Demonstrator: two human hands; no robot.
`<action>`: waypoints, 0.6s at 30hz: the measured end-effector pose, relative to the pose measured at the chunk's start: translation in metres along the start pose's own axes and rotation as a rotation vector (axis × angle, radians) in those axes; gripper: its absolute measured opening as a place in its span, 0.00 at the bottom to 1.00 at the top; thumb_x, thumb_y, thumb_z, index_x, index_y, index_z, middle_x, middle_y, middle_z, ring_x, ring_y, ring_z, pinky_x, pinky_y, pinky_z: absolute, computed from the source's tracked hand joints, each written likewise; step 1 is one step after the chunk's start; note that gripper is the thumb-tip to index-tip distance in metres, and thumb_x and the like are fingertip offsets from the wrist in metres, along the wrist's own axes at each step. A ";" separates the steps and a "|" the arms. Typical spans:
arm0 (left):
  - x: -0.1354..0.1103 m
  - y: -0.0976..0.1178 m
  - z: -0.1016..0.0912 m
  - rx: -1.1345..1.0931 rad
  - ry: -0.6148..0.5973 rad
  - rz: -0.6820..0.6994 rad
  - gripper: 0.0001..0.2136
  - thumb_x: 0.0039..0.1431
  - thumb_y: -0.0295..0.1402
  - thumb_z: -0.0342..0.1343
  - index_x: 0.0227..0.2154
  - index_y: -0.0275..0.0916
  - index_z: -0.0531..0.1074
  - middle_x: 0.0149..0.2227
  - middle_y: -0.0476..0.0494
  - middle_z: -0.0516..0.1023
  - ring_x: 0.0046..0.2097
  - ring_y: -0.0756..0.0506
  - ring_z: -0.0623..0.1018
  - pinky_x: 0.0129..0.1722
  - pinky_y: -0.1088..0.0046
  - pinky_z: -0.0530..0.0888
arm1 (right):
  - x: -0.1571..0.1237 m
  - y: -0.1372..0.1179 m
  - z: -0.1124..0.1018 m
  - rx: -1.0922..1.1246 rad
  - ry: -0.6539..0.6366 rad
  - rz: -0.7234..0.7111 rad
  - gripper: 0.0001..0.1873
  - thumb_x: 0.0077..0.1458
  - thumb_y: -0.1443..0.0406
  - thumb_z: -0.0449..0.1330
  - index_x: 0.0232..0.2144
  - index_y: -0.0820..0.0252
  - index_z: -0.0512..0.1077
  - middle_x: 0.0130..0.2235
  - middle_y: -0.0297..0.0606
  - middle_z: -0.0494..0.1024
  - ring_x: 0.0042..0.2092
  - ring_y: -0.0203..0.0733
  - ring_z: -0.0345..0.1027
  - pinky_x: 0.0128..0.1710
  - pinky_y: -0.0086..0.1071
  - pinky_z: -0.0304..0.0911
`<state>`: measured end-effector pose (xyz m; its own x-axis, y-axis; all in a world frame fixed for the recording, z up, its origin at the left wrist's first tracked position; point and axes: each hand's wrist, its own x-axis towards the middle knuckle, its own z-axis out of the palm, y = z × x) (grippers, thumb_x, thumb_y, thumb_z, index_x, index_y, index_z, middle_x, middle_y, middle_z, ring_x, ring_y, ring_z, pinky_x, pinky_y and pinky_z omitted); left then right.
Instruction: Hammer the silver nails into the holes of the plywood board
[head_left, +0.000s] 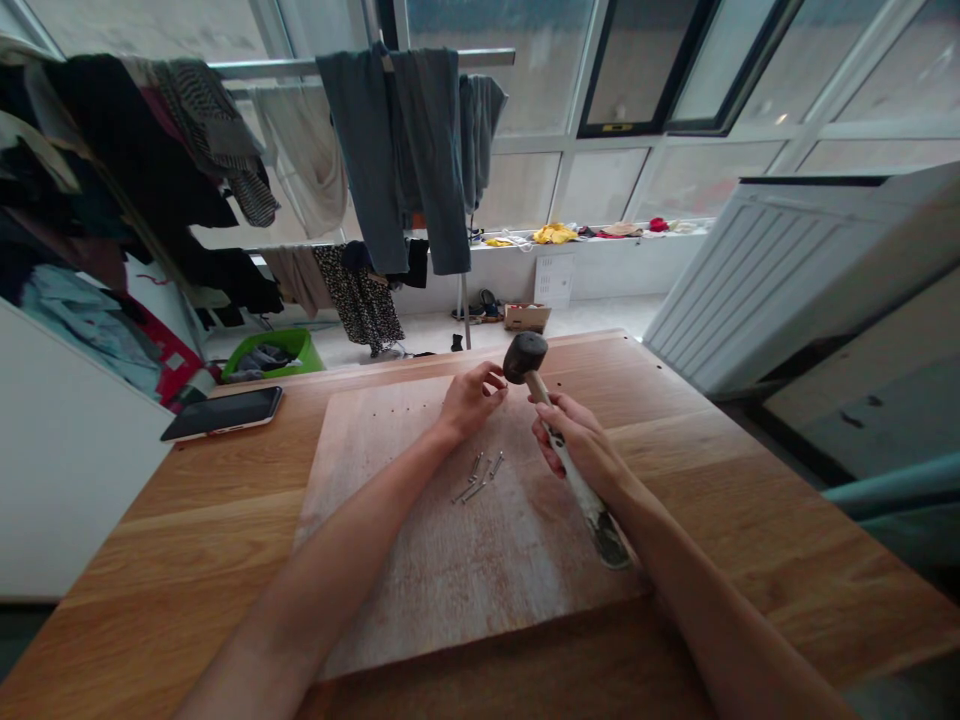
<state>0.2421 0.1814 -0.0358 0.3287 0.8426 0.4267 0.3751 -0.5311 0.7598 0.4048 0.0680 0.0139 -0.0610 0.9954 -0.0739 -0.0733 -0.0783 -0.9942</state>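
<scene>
My right hand [577,445] is wrapped around the wooden handle of a black-headed mallet [525,357], whose head hovers over the far part of a pale wooden board [420,570]. My left hand [471,398] sits just left of the mallet head, thumb and fingertips pinched together on something too small to name. Several loose nails [476,478] lie on the board between my two hands. A row of small dark dots shows on the board near its far edge.
The board rests on a wooden table [750,500]. A dark tablet [223,412] lies at the table's far left. Beyond stand a clothes rack with hanging garments [405,160], a green basket [274,352] and a white radiator panel [757,270] at right.
</scene>
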 end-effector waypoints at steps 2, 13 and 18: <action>0.000 0.000 0.000 -0.006 0.003 -0.004 0.10 0.54 0.24 0.62 0.40 0.39 0.74 0.33 0.48 0.83 0.28 0.51 0.78 0.31 0.76 0.76 | -0.001 -0.001 0.001 -0.005 0.002 -0.015 0.17 0.56 0.52 0.59 0.41 0.56 0.65 0.23 0.22 0.67 0.14 0.28 0.55 0.10 0.23 0.53; 0.000 0.002 0.000 0.017 0.012 -0.041 0.15 0.54 0.24 0.63 0.44 0.39 0.73 0.34 0.47 0.84 0.29 0.50 0.79 0.31 0.75 0.76 | -0.004 -0.004 0.004 -0.064 0.022 -0.004 0.18 0.54 0.52 0.59 0.40 0.57 0.65 0.22 0.22 0.67 0.14 0.28 0.55 0.10 0.23 0.50; -0.001 0.005 -0.002 0.047 0.007 -0.053 0.17 0.54 0.25 0.64 0.47 0.40 0.72 0.34 0.48 0.84 0.27 0.50 0.79 0.30 0.76 0.75 | -0.005 -0.006 0.005 -0.044 0.025 -0.042 0.18 0.55 0.52 0.58 0.42 0.56 0.64 0.23 0.21 0.66 0.14 0.29 0.55 0.10 0.24 0.53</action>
<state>0.2422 0.1786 -0.0317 0.3011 0.8702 0.3899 0.4321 -0.4890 0.7577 0.4004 0.0631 0.0202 -0.0338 0.9989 -0.0330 -0.0311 -0.0340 -0.9989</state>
